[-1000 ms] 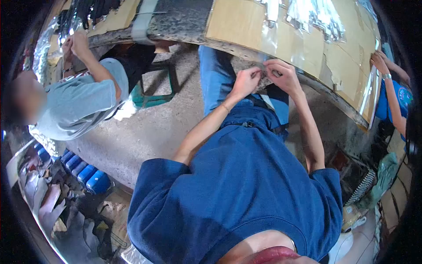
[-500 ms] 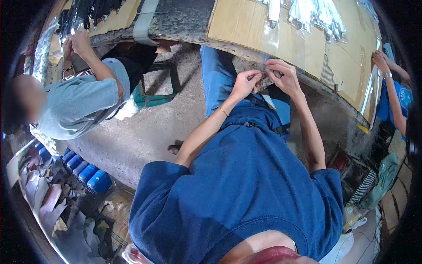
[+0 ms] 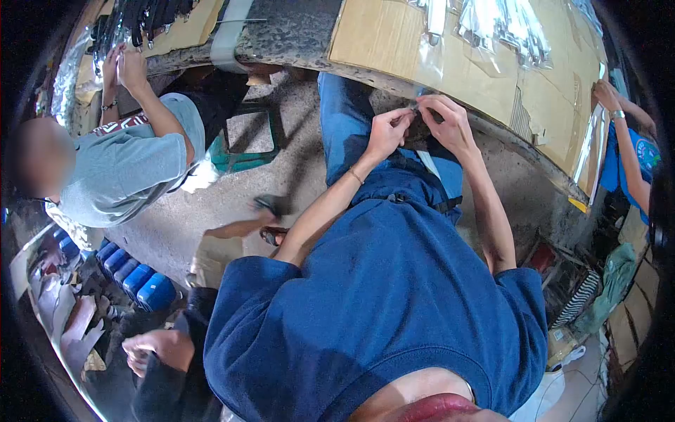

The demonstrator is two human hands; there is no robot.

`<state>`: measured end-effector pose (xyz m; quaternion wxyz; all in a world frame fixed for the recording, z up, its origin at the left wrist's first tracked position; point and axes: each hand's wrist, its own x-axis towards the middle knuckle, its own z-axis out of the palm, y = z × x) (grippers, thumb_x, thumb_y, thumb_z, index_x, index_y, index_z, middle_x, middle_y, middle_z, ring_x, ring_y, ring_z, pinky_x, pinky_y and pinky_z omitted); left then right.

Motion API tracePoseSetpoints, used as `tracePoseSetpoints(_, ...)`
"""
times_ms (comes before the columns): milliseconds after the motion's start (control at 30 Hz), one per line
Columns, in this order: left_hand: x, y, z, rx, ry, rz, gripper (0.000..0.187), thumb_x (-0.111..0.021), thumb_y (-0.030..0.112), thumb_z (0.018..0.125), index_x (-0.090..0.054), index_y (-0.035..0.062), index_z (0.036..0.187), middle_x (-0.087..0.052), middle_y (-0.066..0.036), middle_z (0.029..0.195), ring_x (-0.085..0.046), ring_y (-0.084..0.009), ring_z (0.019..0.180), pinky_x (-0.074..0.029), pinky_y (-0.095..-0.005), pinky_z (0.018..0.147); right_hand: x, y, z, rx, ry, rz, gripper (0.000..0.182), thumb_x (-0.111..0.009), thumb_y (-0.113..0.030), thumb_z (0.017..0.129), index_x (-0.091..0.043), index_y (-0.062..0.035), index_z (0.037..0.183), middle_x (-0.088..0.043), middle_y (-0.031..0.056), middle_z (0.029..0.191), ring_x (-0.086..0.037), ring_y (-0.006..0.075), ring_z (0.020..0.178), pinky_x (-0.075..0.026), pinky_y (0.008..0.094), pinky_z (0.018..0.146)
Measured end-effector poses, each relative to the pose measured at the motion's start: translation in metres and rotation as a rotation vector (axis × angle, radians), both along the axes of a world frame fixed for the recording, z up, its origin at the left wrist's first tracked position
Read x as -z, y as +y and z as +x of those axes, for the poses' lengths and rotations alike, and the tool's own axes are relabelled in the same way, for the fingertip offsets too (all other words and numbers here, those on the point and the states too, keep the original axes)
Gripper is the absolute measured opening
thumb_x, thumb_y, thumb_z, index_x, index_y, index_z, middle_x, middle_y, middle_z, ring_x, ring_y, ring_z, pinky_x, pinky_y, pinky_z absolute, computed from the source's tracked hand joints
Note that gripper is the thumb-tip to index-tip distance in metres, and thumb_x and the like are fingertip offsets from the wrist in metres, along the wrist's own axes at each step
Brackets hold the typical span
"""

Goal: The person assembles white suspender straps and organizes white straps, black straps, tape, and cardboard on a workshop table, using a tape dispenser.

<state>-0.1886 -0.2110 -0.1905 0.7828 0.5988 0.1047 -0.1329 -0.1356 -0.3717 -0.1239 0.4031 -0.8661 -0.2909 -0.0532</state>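
Just off the near edge of the table, above my lap, my left hand (image 3: 388, 133) and my right hand (image 3: 448, 125) are close together. Thumb and fingers of each are pinched. Between the fingertips there seems to be something small and partly see-through, too small to name. On the table beyond them lies a flat cardboard sheet (image 3: 380, 35). Several clear plastic sleeves (image 3: 503, 32) with pale strips are spread on that cardboard.
At the left a person in a grey shirt (image 3: 133, 169) works beside hanging black straps (image 3: 151, 17). Another person's hand (image 3: 165, 348) and leg show behind me at lower left. A person in blue (image 3: 636, 158) stands right. Blue jugs (image 3: 156, 290) and a green stool (image 3: 242, 160) are on the floor.
A person in dark sleeves has come into view behind me at lower left. My hands have shifted slightly up and left, fingertips now nearer each other.
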Motion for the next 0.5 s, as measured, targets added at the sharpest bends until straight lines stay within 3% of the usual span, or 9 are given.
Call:
tracePoseSetpoints(233, 0.011, 0.000, -0.001, -0.029, 0.073, -0.149, 0.021, -0.057, 0.011, 0.098, -0.066, -0.0034, 0.110, -0.061, -0.001, 0.067, -0.051, -0.0058, 0.049, -0.041, -0.0218, 0.043, -0.002, 0.013, -0.005, 0.094, -0.153, -0.139, 0.013, -0.068, -0.009, 0.083, -0.066, -0.0069, 0.096, -0.068, 0.0099, 0.087, -0.066, 0.0282, 0.079, -0.055, 0.0371, 0.068)
tracePoseSetpoints(300, 0.017, 0.001, -0.001, -0.054, -0.038, 0.075, 0.022, -0.060, 0.012, 0.095, -0.069, -0.0039, 0.108, -0.068, -0.004, 0.077, -0.061, -0.0092, 0.062, -0.049, -0.0234, 0.054, -0.003, 0.014, -0.008, 0.104, -0.123, -0.185, 0.012, -0.067, -0.012, 0.085, -0.067, -0.0081, 0.097, -0.068, 0.0098, 0.088, -0.067, 0.0276, 0.079, -0.055, 0.0373, 0.067)
tracePoseSetpoints(333, 0.017, 0.006, 0.000, -0.025, 0.032, 0.096, 0.022, -0.060, 0.012, 0.095, -0.069, -0.0040, 0.107, -0.071, -0.006, 0.083, -0.064, -0.0108, 0.070, -0.051, -0.0236, 0.066, -0.003, 0.016, -0.009, 0.119, -0.129, -0.207, 0.012, -0.067, -0.012, 0.085, -0.067, -0.0086, 0.097, -0.068, 0.0099, 0.088, -0.067, 0.0277, 0.078, -0.055, 0.0374, 0.067)
tracePoseSetpoints(367, 0.025, 0.006, 0.002, -0.023, 0.032, 0.093, 0.022, -0.060, 0.012, 0.095, -0.069, -0.0040, 0.107, -0.071, -0.006, 0.083, -0.064, -0.0108, 0.070, -0.051, -0.0236, 0.066, -0.002, 0.018, -0.009, 0.133, -0.136, -0.230, 0.013, -0.067, -0.013, 0.086, -0.067, -0.0091, 0.097, -0.069, 0.0099, 0.088, -0.067, 0.0278, 0.077, -0.055, 0.0375, 0.066)
tracePoseSetpoints(433, 0.032, 0.008, 0.008, -0.061, -0.279, 0.170, 0.019, -0.055, 0.011, 0.098, -0.066, -0.0013, 0.109, -0.058, 0.000, 0.066, -0.049, -0.0058, 0.049, -0.041, -0.0227, 0.043, -0.001, 0.020, -0.011, 0.144, -0.145, -0.261, 0.010, -0.064, -0.016, 0.087, -0.066, -0.0098, 0.096, -0.068, 0.0097, 0.086, -0.067, 0.0281, 0.074, -0.055, 0.0385, 0.064)
tracePoseSetpoints(500, 0.026, 0.010, 0.009, -0.050, -0.254, 0.133, 0.019, -0.055, 0.012, 0.099, -0.067, -0.0003, 0.106, -0.056, 0.000, 0.065, -0.047, -0.0063, 0.047, -0.038, -0.0230, 0.042, -0.003, 0.024, -0.011, 0.151, -0.115, -0.314, 0.010, -0.063, -0.018, 0.089, -0.065, -0.0096, 0.093, -0.067, 0.0095, 0.083, -0.067, 0.0283, 0.072, -0.054, 0.0394, 0.062)
